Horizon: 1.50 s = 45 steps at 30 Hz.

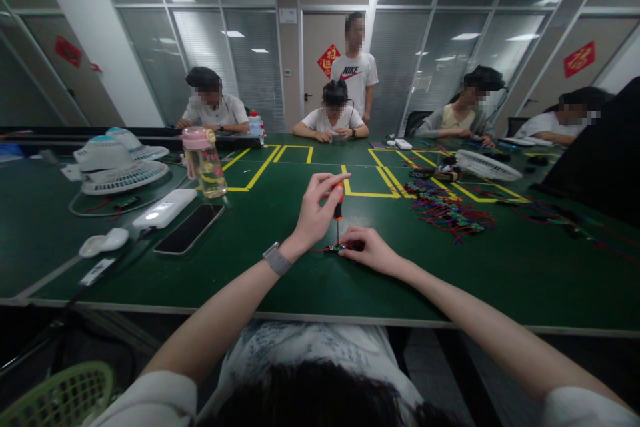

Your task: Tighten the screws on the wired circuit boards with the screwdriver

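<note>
An orange and black screwdriver [339, 203] stands upright on the green table, its thin shaft pointing down. My left hand [318, 207] grips its handle between thumb and fingers, with the index finger stretched over the top. Below, the tip meets a small circuit board [334, 249] lying flat, with a red wire running off to its left. My right hand [369, 250] pinches the board's right side between thumb and fingertips, which partly cover it. Whether the tip sits in a screw is too small to tell.
Several wired circuit boards [445, 205] lie piled to the right. On the left are a phone [190, 229], a white power bank [165, 208], a pink-lidded bottle [204, 163] and white fans [115, 163]. Yellow tape [370, 195] marks the green table [280, 280]. Several people are beyond it.
</note>
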Each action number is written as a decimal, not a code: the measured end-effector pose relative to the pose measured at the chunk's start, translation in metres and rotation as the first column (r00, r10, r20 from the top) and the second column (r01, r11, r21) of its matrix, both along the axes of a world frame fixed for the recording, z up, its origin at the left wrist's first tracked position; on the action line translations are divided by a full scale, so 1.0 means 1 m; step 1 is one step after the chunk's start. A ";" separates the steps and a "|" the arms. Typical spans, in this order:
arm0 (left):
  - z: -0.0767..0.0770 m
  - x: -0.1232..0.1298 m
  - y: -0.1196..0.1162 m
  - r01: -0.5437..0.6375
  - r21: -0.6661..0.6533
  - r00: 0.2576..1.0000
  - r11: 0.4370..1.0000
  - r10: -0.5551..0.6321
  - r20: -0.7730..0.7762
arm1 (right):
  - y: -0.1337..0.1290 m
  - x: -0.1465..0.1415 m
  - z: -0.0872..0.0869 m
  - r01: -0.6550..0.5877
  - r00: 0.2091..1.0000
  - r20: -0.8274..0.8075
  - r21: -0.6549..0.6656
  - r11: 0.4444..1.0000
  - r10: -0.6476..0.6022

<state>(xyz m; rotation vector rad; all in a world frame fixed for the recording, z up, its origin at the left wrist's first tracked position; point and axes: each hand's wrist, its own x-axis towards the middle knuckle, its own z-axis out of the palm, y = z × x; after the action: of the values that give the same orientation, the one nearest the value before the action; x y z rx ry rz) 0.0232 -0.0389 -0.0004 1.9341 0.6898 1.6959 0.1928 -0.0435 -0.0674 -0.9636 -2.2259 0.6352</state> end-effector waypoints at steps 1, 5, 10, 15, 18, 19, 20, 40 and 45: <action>0.000 0.000 0.000 0.065 -0.034 0.998 0.997 -0.064 0.017 | 0.000 0.000 0.000 -0.001 1.000 -0.001 -0.001 1.000 0.001; 0.001 0.000 -0.002 0.137 -0.098 0.990 0.986 -0.133 0.039 | 0.000 0.000 0.001 -0.003 1.000 -0.002 -0.008 1.000 0.003; 0.002 -0.001 -0.001 -0.038 0.018 0.999 0.999 0.039 -0.034 | 0.000 0.000 0.001 0.002 1.000 0.005 -0.003 1.000 -0.002; 0.000 0.002 0.000 0.167 -0.116 0.985 0.979 -0.160 0.070 | 0.000 0.000 0.000 -0.008 1.000 0.003 -0.001 1.000 0.008; -0.002 0.002 0.000 0.018 -0.061 0.999 0.998 -0.015 0.047 | 0.000 0.001 0.000 -0.009 1.000 0.001 0.004 1.000 0.009; -0.002 0.002 0.000 -0.050 -0.021 0.998 0.999 0.050 0.029 | 0.000 0.001 0.000 -0.009 1.000 0.002 0.005 1.000 0.009; -0.002 0.001 0.000 -0.096 0.009 0.995 0.995 0.096 0.013 | 0.000 0.001 0.000 -0.009 1.000 0.003 0.006 1.000 0.009; -0.001 0.001 -0.001 0.003 -0.043 1.000 0.999 -0.002 0.006 | 0.000 0.000 0.000 -0.011 1.000 0.000 -0.004 1.000 0.011; -0.002 -0.001 0.002 -0.188 0.048 0.981 0.981 0.189 -0.029 | -0.001 0.000 0.001 -0.010 1.000 0.008 -0.011 1.000 0.010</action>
<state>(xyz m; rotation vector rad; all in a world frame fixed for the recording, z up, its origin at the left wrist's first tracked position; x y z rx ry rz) 0.0222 -0.0372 -0.0019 1.9855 0.8795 1.8086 0.1925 -0.0444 -0.0661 -0.9629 -2.2378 0.6497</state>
